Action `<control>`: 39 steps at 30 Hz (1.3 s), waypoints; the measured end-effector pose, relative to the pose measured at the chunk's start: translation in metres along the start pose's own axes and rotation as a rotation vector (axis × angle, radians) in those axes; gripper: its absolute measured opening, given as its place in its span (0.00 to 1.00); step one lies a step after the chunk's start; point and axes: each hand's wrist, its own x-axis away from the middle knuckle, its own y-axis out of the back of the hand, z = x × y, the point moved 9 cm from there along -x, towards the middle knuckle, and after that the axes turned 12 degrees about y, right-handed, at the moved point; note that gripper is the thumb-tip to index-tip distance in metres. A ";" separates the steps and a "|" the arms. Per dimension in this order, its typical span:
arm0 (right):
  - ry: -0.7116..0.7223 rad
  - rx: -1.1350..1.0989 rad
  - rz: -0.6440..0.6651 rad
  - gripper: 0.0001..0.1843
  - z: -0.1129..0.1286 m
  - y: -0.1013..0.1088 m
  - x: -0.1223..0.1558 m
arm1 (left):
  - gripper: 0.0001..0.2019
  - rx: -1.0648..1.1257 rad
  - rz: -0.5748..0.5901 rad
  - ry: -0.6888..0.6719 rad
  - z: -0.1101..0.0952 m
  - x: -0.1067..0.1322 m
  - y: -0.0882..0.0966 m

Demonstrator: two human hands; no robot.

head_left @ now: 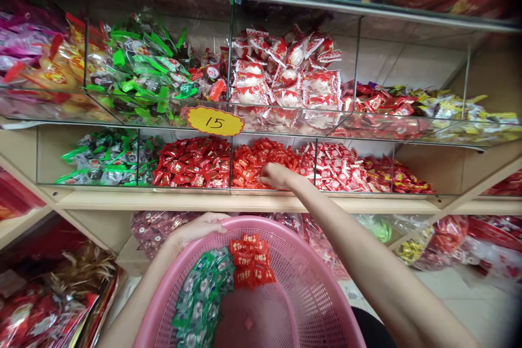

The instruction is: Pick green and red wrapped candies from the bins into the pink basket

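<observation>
My left hand (198,230) grips the far rim of a pink plastic basket (310,293) held low in front of me. Inside the basket lie several green-wrapped candies (199,296) and several red-wrapped candies (249,261). My right hand (276,175) reaches into a glass bin on the lower shelf, fingers curled into a heap of red-wrapped candies (255,160). Whether it has any candy in its fingers is hidden.
Glass-fronted bins hold wrapped sweets: green ones (106,160), red ones (191,162), red-and-white ones (338,166). The upper row has green (142,70) and white-red packs (285,73). A yellow price tag "15" (215,121) hangs on the glass. Bagged goods sit below.
</observation>
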 end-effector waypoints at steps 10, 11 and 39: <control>0.033 -0.038 -0.014 0.17 -0.002 0.002 0.006 | 0.23 0.043 0.016 0.017 0.006 -0.002 0.001; 0.040 -0.048 -0.016 0.16 -0.001 0.001 0.006 | 0.23 0.043 0.022 0.012 0.006 -0.002 0.001; 0.321 0.176 -0.008 0.13 0.117 -0.094 0.090 | 0.20 0.003 0.008 -0.006 0.000 0.002 -0.002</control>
